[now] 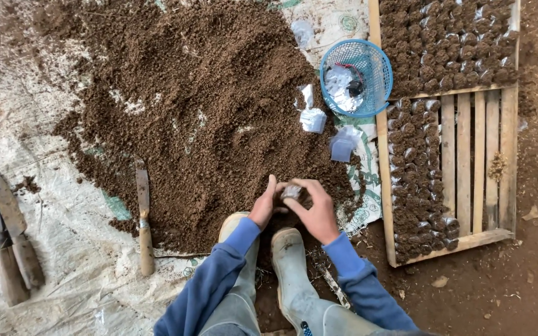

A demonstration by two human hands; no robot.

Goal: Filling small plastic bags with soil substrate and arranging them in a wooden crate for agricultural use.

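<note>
Both hands, left [263,208] & right [314,211], grasp small clear soil-filled bag [291,191] at crumbly brown soil heap [200,106] edge; round blue mesh basket [356,78] w/ plastic bags.

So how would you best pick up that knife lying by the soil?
Probably by its wooden handle, coming from above. The knife lies flat on the sheet, blade pointing away into the soil, handle end nearest the left boot and free of soil.
</note>
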